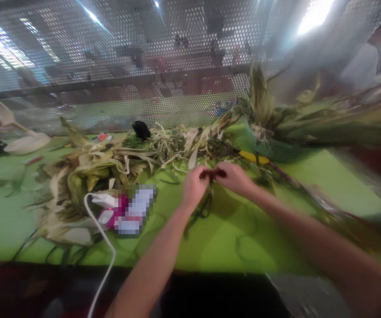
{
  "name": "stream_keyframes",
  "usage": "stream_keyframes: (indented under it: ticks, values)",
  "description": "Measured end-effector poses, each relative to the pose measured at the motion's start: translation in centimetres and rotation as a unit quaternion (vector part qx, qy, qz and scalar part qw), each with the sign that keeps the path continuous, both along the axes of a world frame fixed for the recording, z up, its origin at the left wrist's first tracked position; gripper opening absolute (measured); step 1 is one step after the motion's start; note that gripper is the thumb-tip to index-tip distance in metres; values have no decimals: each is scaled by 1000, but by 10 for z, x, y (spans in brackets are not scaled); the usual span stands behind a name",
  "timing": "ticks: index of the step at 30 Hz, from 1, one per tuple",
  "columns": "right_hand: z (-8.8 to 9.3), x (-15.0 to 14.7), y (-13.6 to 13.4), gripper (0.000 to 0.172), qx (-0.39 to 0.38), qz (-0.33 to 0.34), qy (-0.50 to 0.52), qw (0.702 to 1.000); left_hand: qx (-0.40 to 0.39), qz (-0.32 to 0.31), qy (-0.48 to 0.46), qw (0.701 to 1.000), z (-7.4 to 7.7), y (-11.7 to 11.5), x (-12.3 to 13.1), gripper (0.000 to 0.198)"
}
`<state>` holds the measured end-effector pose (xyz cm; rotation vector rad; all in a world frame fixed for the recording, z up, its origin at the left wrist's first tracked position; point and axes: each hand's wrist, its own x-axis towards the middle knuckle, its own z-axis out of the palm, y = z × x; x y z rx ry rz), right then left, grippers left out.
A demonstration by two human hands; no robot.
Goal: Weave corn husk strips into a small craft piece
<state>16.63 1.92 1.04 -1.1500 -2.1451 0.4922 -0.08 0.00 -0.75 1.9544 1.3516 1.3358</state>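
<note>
My left hand (193, 186) and my right hand (235, 177) meet over the green table (230, 238), fingers pinched together. Between them they grip a small dark reddish piece (212, 174) joined to a thin green stalk (203, 207) that hangs down toward the table. The frame is smeared by motion, so I cannot make out exactly what the dark piece is. A heap of dried husks and leaves (117, 163) lies just beyond and to the left of my hands.
A white cable (106, 247) runs from the front edge to a pink and white item (120, 210). A bundle of long green stalks (326, 126) lies at the right. A perforated metal wall (164, 66) backs the table. A yellow object (253, 156) lies behind my right hand.
</note>
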Motion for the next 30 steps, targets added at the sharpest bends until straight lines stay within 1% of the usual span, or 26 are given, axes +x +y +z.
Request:
stream_keyframes:
  ticks: [2, 5, 6, 8, 11, 15, 18, 20, 23, 25, 27, 30]
  values:
    - [-2, 2, 4, 6, -43, 13, 66, 997, 11, -6, -4, 1000, 0, 0, 0, 9]
    - [-6, 4, 8, 12, -122, 27, 162, 979, 14, -21, -17, 1000, 0, 0, -1, 7]
    - [-7, 5, 9, 14, -138, 34, 176, 974, 13, -23, -21, 999, 1, 0, -1, 6]
    - [-8, 5, 9, 17, -146, 40, 170, 974, 11, -25, -26, 999, 2, -1, 0, 6]
    - [-8, 4, 9, 13, -117, 26, 136, 983, 8, -26, -32, 999, 2, -1, 0, 5]
    - [-5, 4, 5, 11, -44, -15, 83, 995, -6, -24, -33, 999, 1, 0, -1, 5]
    - [0, 5, 3, 11, 4, -49, 56, 997, -16, -26, -42, 999, -1, 1, -1, 6]
    - [3, 6, 3, 13, 11, -41, 64, 997, -17, -29, -50, 998, -1, 1, -2, 6]
    - [3, 6, 5, 16, -6, 2, 73, 997, -15, -35, -55, 998, -1, 1, -1, 5]
    - [2, 6, 5, 14, -13, 10, 65, 998, -15, -37, -54, 998, 0, 1, -1, 5]
    - [1, 5, 5, 11, -8, -3, 56, 998, -19, -37, -54, 998, 0, 1, 0, 5]
    - [3, 5, 4, 11, 26, -44, 56, 997, -27, -34, -60, 997, -1, 1, 0, 5]
